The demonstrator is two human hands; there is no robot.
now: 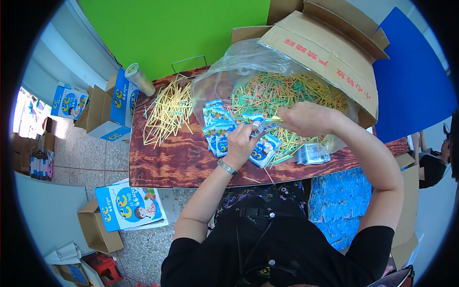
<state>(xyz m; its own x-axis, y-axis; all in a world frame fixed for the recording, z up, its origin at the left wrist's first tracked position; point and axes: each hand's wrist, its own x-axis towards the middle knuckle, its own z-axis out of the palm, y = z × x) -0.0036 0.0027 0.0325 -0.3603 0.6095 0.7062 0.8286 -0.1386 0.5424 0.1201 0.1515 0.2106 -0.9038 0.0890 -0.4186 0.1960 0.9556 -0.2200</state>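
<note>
My left hand [240, 144], wearing a wristwatch, pinches a small clear and blue packet [261, 127] above the table. From the right, my right hand [307, 119] grips a few thin yellow sticks [273, 119] whose ends meet the packet's mouth; whether they are inside it I cannot tell. Behind both hands, a plastic-lined cardboard box [330, 52] lies on its side with a heap of green, pink and yellow sticks [267, 91] spilling out. Several blue and white packets [217, 129] lie left of my left hand. Another packet [265, 150] rests just beneath it.
A pile of yellow sticks [172, 110] covers the table's left part. Flat packets [313, 154] sit near the front edge. A clear plastic tub [138, 79] and blue cartons [119, 103] stand at left. Blue bundles [337, 205] are below the table; another person [432, 165] is far right.
</note>
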